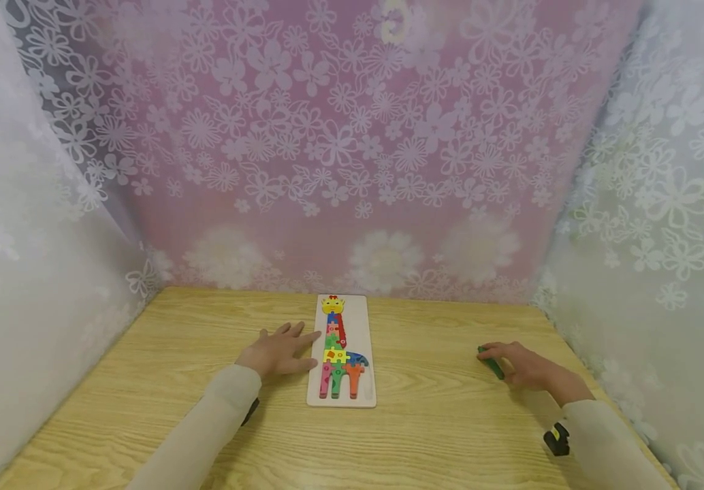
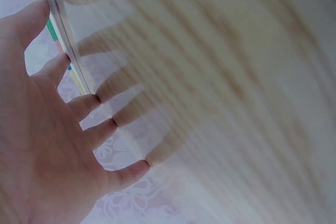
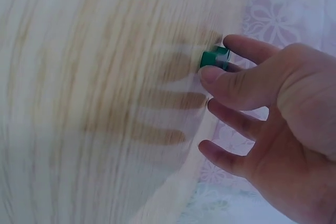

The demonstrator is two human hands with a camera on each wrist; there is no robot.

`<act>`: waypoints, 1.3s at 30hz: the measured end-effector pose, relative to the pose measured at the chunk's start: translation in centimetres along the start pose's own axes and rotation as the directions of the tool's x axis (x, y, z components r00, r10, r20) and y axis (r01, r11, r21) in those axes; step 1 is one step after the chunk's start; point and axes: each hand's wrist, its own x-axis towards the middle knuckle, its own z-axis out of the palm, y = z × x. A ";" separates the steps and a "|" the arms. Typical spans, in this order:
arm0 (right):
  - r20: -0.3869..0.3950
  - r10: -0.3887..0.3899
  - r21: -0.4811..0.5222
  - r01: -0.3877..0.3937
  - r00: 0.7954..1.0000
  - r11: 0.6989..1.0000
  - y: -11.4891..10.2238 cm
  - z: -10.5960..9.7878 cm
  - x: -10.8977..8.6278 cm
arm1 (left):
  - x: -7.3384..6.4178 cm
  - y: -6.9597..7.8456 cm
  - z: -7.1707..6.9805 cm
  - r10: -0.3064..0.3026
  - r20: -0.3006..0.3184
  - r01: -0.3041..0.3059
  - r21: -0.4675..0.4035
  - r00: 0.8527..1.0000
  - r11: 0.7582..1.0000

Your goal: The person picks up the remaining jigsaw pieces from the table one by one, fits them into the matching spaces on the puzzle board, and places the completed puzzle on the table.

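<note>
A giraffe puzzle point(image 1: 340, 357) in bright interlocking pieces lies on a pale wooden board point(image 1: 357, 327), its yellow head toward the back wall. My left hand point(image 1: 278, 352) is at the board's left side, fingers spread, with thumb and index fingertip right at its edge. In the left wrist view the fingertips point(image 2: 140, 167) meet the tabletop. Off to the right, my right hand point(image 1: 526, 366) pinches a small green puzzle piece point(image 1: 491, 363) between thumb and fingers, close over the table. The right wrist view shows the green piece's end point(image 3: 210, 59) beyond the thumb; its other fingers are loosely extended.
The light wood-grain table point(image 1: 425, 435) reaches back to a pink flower-patterned curtain point(image 1: 340, 170). White patterned curtains point(image 1: 664, 258) stand along both sides, the right one near my right forearm. A black wrist strap point(image 1: 557, 439) shows under the right sleeve.
</note>
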 end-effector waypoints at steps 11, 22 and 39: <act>-0.026 -0.027 -0.046 0.026 0.999 0.999 0.5 0.5 -0.1 | -0.3 0.1 0.1 -0.007 0.003 0.007 0.008 1.000 1.000; -0.076 -0.079 -0.015 0.078 0.994 0.997 0.9 1.0 0.0 | -0.4 0.2 -0.1 -0.003 0.000 0.003 -0.005 1.000 1.000; -0.144 -0.162 -0.069 0.154 0.976 0.986 0.0 0.9 1.0 | -0.4 0.4 -0.3 -0.005 -0.004 0.005 -0.003 1.000 1.000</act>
